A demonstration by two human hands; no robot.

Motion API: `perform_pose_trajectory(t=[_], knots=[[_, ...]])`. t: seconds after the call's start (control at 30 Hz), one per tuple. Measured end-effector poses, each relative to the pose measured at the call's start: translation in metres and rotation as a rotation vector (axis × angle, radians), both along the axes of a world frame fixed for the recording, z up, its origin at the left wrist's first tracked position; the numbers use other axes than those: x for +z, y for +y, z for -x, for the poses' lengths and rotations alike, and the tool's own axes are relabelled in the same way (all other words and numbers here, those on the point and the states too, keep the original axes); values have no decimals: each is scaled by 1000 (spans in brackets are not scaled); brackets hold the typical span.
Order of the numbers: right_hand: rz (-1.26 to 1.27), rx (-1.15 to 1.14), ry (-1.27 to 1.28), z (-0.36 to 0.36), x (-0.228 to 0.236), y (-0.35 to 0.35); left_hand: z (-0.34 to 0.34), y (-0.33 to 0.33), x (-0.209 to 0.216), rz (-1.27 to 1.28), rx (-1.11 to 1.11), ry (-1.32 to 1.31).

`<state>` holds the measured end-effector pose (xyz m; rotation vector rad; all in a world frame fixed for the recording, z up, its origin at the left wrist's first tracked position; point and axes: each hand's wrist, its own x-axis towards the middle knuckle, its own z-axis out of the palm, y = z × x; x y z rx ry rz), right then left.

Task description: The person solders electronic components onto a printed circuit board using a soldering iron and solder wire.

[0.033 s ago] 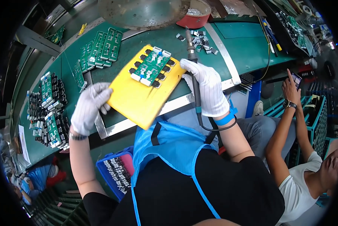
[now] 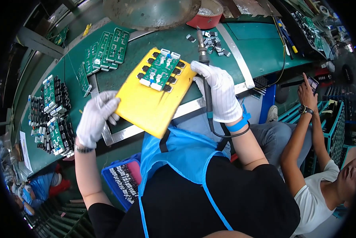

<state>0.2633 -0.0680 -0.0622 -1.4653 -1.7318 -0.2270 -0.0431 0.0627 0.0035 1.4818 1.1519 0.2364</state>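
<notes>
My left hand, in a white glove, pinches the left edge of a yellow pad, which is tilted above the bench. A green circuit board lies on the upper part of the pad, with white connectors at its ends and black components along both sides. My gloved right hand is closed round a soldering iron, whose metal tip points up and away. Its fingers also meet the pad's right corner; how firmly they grip it is hidden. The iron's cord loops below my wrist.
Several bare circuit boards lean together at the back left; assembled boards are stacked farther left. Small loose components lie beyond the iron near a red container. A blue bin is below. At right sits another person.
The yellow pad with its circuit board and my left hand have shifted very slightly right and toward me. Both hands keep their hold.
</notes>
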Motion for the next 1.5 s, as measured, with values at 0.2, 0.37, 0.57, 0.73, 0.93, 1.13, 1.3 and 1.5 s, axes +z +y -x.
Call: perform_pose_trajectory(t=[0.2,0.37,0.57,0.73,0.93,1.13,1.3,1.5], knots=[[9,-17,65,-3,-5,2,2,-86,-5,153,68,-216],[175,51,318,-7,-3,-3,2,-123,-22,80,-1,-334],[113,53,379,-10,3,-39,-1,-106,-18,-213,-81,-85],[211,320,402,10,14,-76,-65,-1,-32,-1197,-179,17],[201,210,51,7,18,-77,-94,34,-43,-873,-324,63],[189,100,6,-18,23,-69,-56,16,-35,-737,-200,95],[226,60,213,-27,-1,-44,-20,-24,-22,-457,6,-11],[134,97,184,-31,-18,-3,-9,-64,-10,-221,159,-75]])
